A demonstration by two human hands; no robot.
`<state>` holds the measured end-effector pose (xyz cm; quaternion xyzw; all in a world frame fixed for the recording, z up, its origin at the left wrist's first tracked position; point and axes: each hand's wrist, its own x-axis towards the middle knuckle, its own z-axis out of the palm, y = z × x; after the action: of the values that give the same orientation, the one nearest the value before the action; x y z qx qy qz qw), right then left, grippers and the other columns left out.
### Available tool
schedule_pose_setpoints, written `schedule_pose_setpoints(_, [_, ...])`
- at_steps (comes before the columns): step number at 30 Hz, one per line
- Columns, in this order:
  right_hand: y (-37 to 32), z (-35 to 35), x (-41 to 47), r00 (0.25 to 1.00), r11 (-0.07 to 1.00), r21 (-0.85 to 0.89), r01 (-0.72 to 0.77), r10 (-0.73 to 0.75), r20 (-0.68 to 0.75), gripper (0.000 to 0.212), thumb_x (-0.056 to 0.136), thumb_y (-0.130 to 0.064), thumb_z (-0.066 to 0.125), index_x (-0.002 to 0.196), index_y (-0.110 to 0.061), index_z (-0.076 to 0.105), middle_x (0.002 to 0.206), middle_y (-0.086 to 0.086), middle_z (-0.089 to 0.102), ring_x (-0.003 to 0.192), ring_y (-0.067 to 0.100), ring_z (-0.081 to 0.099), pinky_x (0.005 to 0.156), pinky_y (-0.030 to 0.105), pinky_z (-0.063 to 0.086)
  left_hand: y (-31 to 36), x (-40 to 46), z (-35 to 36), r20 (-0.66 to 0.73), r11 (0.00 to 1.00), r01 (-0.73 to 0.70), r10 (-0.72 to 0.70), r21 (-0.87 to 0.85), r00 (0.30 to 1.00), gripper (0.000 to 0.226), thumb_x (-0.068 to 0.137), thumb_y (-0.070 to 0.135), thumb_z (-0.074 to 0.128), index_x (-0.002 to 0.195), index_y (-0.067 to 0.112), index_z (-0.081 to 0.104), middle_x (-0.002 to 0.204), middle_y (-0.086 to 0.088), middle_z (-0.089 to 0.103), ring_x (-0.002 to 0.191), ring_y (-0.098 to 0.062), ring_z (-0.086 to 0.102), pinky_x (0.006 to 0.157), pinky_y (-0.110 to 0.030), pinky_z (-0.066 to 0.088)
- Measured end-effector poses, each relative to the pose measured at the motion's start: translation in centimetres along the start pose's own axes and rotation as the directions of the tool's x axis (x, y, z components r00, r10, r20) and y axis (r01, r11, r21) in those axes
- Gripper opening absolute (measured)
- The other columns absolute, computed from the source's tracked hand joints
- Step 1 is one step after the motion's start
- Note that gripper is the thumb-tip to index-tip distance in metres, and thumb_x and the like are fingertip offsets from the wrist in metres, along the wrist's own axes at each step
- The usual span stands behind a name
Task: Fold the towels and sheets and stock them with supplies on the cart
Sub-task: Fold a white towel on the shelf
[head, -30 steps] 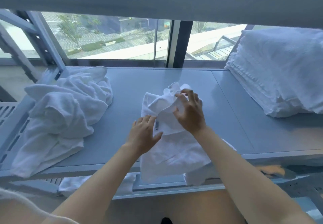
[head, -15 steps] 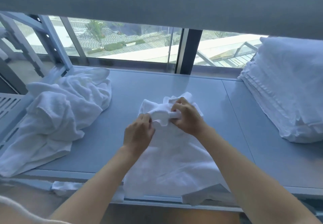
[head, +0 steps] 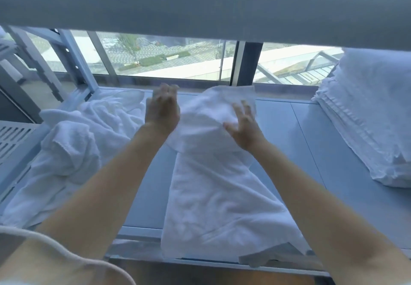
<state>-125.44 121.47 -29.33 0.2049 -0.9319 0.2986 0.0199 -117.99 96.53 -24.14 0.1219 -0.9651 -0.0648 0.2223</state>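
At centre frame we lift the far end of the towel [head: 213, 196] off the shelf [head: 289, 142]; its near end hangs over the front edge. Our left hand [head: 162, 109] pinches its left edge; our right hand [head: 243, 124] lies spread on top. A crumpled pile [head: 73, 149] lies left, a folded stack [head: 367, 118] right.

1. A long white terry towel [head: 213, 196] lies in the middle of the grey tabletop [head: 300, 151], its near end hanging over the front edge.
2. A rumpled heap of white towels [head: 73, 147] lies to its left.
3. A stack of folded white linens [head: 367, 118] sits at the right.
4. A window with a dark frame post [head: 246, 62] stands behind the tabletop.
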Motion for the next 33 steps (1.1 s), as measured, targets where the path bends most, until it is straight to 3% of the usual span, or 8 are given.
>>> schedule_pose_setpoints(4, [2.4, 3.4, -4.1, 0.996, 0.999, -0.015, -0.029, 0.030, 0.079, 0.078, 0.099, -0.047, 0.059, 0.163, -0.027, 0.020, 0.172, 0.003, 0.007, 0.157, 0.024, 0.013, 0.123, 0.047, 0.024, 2.7, -6.0, 4.3, 0.212, 0.968, -0.174, 0.210, -0.179, 0.954, 0.050, 0.091, 0.030, 0.065, 0.138, 0.017, 0.057, 0.138, -0.009, 0.053, 0.122, -0.036, 0.052, 0.094, -0.049, 0.049])
schedule_pose_setpoints(6, [3.0, 4.2, -5.9, 0.996, 0.999, 0.034, -0.043, 0.040, 0.079, 0.084, 0.098, -0.044, 0.062, 0.164, -0.030, 0.012, 0.172, 0.000, 0.006, 0.158, 0.020, 0.006, 0.122, 0.052, 0.027, 2.9, -8.9, 6.5, 0.385, 0.964, -0.167, 0.238, -0.208, 0.892, 0.075, 0.089, 0.043, 0.069, 0.154, 0.022, 0.038, 0.155, -0.005, 0.040, 0.137, -0.032, 0.041, 0.104, -0.052, 0.045])
schedule_pose_setpoints(8, [3.4, 4.9, -7.9, 0.994, 0.998, 0.017, -0.055, 0.053, 0.091, 0.090, 0.095, -0.042, 0.064, 0.164, -0.034, 0.006, 0.172, -0.003, 0.002, 0.159, 0.017, 0.003, 0.122, 0.053, 0.026, 2.3, -10.9, 8.2, 0.445, 0.965, -0.139, 0.227, -0.221, 0.867, 0.092, 0.088, 0.048, 0.069, 0.163, 0.027, 0.020, 0.165, 0.000, 0.028, 0.148, -0.027, 0.029, 0.113, -0.051, 0.039])
schedule_pose_setpoints(15, [2.6, 7.0, -15.0, 0.997, 0.988, -0.137, -0.067, 0.072, 0.029, 0.087, 0.098, -0.046, 0.055, 0.165, -0.034, 0.000, 0.173, 0.002, -0.004, 0.156, 0.029, 0.019, 0.120, 0.051, 0.025, -0.3, -13.7, 8.2, 0.422, 0.923, -0.200, 0.333, -0.330, 0.843, 0.089, 0.087, 0.045, 0.068, 0.162, 0.027, 0.024, 0.166, -0.001, 0.028, 0.153, -0.026, 0.026, 0.119, -0.048, 0.031])
schedule_pose_setpoints(22, [0.2, 7.0, -22.4, 0.987, 0.969, -0.188, -0.157, 0.150, -0.051, 0.087, 0.097, -0.046, 0.053, 0.165, -0.034, -0.001, 0.173, 0.000, -0.003, 0.158, 0.021, 0.013, 0.120, 0.053, 0.026, -0.3, -18.6, 5.8, 0.410, 0.881, -0.277, 0.432, -0.384, 0.803, 0.090, 0.086, 0.043, 0.069, 0.162, 0.028, 0.024, 0.166, 0.000, 0.027, 0.152, -0.025, 0.025, 0.118, -0.047, 0.031])
schedule_pose_setpoints(26, [-0.8, 6.6, -26.1, 0.978, 0.959, -0.191, -0.209, 0.205, -0.043, 0.086, 0.099, -0.046, 0.053, 0.164, -0.035, -0.002, 0.173, -0.001, -0.005, 0.158, 0.020, 0.011, 0.120, 0.052, 0.023, 0.5, -20.8, 4.1, 0.319, 0.839, -0.330, 0.485, -0.434, 0.814, 0.078, 0.082, 0.033, 0.071, 0.153, 0.023, 0.039, 0.156, -0.002, 0.041, 0.142, -0.027, 0.040, 0.107, -0.046, 0.040])
schedule_pose_setpoints(30, [-1.2, 5.1, -27.0, 0.971, 0.972, -0.116, -0.205, 0.187, -0.150, 0.069, 0.102, -0.039, 0.049, 0.163, -0.026, 0.022, 0.172, 0.001, 0.013, 0.157, 0.020, 0.016, 0.122, 0.052, 0.021, 1.5, -21.9, 3.0, 0.129, 0.755, -0.540, 0.619, -0.372, 0.775, 0.061, 0.080, 0.014, 0.072, 0.139, 0.021, 0.057, 0.144, -0.011, 0.050, 0.134, -0.037, 0.048, 0.105, -0.055, 0.040])
schedule_pose_setpoints(33, [-0.9, 3.4, -25.4, 0.951, 0.978, -0.105, -0.181, 0.147, -0.272, 0.060, 0.098, -0.018, 0.050, 0.157, -0.021, 0.037, 0.166, 0.002, 0.027, 0.153, 0.021, 0.026, 0.118, 0.050, 0.027, 2.8, -22.2, 2.4, 0.076, 0.708, -0.620, 0.677, -0.338, 0.732, 0.059, 0.080, 0.006, 0.071, 0.137, 0.023, 0.063, 0.144, -0.017, 0.052, 0.135, -0.040, 0.048, 0.104, -0.060, 0.041])
